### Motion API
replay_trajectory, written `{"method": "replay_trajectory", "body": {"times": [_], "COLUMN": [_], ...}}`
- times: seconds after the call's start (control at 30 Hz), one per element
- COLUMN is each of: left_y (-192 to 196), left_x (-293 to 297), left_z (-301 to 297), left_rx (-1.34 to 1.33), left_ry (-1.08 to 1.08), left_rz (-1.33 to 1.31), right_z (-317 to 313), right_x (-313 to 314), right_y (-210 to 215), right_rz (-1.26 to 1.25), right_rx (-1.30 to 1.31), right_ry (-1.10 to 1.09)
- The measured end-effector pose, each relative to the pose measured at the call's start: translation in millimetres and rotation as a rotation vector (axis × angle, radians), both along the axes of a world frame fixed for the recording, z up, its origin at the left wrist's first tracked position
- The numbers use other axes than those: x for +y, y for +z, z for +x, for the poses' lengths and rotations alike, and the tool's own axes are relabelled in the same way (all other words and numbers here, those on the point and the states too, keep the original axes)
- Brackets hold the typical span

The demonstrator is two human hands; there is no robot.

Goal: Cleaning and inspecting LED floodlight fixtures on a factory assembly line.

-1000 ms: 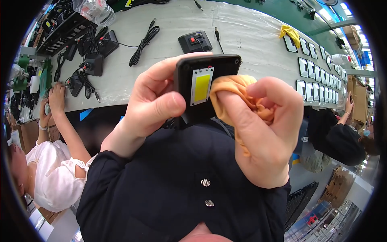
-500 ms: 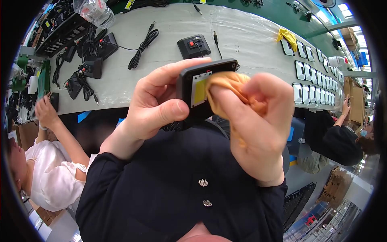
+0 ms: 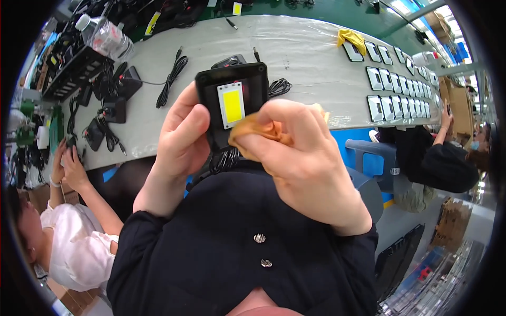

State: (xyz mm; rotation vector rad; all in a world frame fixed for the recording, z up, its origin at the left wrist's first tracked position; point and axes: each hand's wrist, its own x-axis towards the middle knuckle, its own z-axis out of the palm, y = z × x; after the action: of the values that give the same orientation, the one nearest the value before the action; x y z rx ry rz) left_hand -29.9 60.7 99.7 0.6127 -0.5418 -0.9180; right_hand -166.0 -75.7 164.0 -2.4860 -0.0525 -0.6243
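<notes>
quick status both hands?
Left hand: closed, holding the black lamp housing.
Right hand: closed, pinching the orange cloth against the housing.

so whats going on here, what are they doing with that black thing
A person holds a small black lamp housing with a yellow panel up in the left hand. The right hand presses a bunched orange cloth against its lower front edge. Beyond lies a long grey table with cables, black adapters and a row of similar panels. Other people sit at both sides.
</notes>
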Motion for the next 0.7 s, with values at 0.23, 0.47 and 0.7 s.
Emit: {"method": "replay_trajectory", "body": {"times": [0.23,0.47,0.7], "left_y": [4,7,-3], "left_x": [-6,-20,-31], "left_z": [-3,-19,-38], "left_rx": [0.083,-0.107,-0.704], "left_ry": [-0.068,-0.092,-0.16], "left_rz": [0.058,0.164,0.259], "right_z": [-46,-29,-52], "right_x": [-30,-26,-29], "right_y": [-8,-51,-83], "right_rz": [0.6,0.786,1.258], "right_rx": [-0.093,-0.027,0.208], "right_ry": [-0.084,-0.012,0.037]}}
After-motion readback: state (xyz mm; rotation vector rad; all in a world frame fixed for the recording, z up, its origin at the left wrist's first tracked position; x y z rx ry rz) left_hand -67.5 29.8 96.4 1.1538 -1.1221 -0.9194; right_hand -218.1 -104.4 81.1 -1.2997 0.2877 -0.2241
